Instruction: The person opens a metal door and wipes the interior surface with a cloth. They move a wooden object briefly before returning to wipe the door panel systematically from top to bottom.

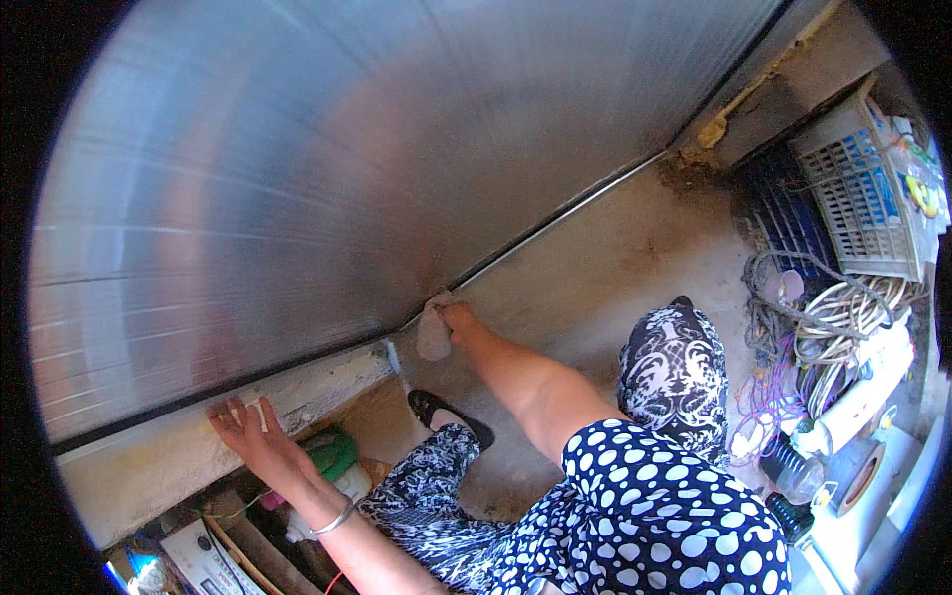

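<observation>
My right hand [458,319] is closed on a pale, greyish rag [433,333]. The rag is up against the lower edge of a large, shiny silver panel [327,188], near where the edge bends, and part of it hangs below my fingers. To the left, my left hand [243,428] rests on a whitish, worn ledge [327,385] just under the panel's dark edge. Its fingers are spread apart, with pale patches showing between them that I cannot make out clearly. A bangle circles that wrist.
On the right are a white plastic crate [855,188], coiled cables [843,327] and a white tube [858,397]. Below the ledge sit a green object [332,453] and a white box-like device [203,560]. My shod foot [451,416] is on the concrete floor [595,253].
</observation>
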The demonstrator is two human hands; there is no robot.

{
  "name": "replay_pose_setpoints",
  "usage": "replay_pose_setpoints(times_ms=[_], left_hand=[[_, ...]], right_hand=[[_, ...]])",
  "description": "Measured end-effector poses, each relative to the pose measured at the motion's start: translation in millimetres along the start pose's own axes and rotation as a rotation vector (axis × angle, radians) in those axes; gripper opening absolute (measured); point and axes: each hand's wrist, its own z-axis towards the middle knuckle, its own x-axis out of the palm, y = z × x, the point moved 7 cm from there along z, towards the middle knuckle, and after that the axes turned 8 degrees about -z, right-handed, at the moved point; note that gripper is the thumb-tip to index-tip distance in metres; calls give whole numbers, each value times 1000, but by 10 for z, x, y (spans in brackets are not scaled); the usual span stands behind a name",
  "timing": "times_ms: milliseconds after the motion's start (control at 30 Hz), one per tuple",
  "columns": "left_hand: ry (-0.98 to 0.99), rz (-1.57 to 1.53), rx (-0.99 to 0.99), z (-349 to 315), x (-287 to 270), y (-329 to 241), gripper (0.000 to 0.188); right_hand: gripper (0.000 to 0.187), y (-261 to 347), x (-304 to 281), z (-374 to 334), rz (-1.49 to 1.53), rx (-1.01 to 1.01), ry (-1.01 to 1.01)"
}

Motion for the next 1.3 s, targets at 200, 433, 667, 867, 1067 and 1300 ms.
replay_pose_setpoints(times_ms=[200,433,667,867,1067,1300], left_hand=[[-119,76,-27,-25,-123,-57,65],[-270,152,44,137,-110,-120,60],[-408,373,162,321,-418,-86,47],[-421,351,160,173,-277,-60,45],[-388,355,191,253,-300,-36,45],[-367,356,168,283,-348,-64,43]], right_hand=[[42,886,-822,-663,-94,-240,-184],[41,2389,-2178,-1352,-58,-483,-403],[47,3092,-3549,-972,152,-389,-690],[61,3252,-3759,-803,-330,-552,-705],[62,2865,-3132,-803,-591,-681,-827],[56,2053,-2047,-704,-1091,-600,-536]])
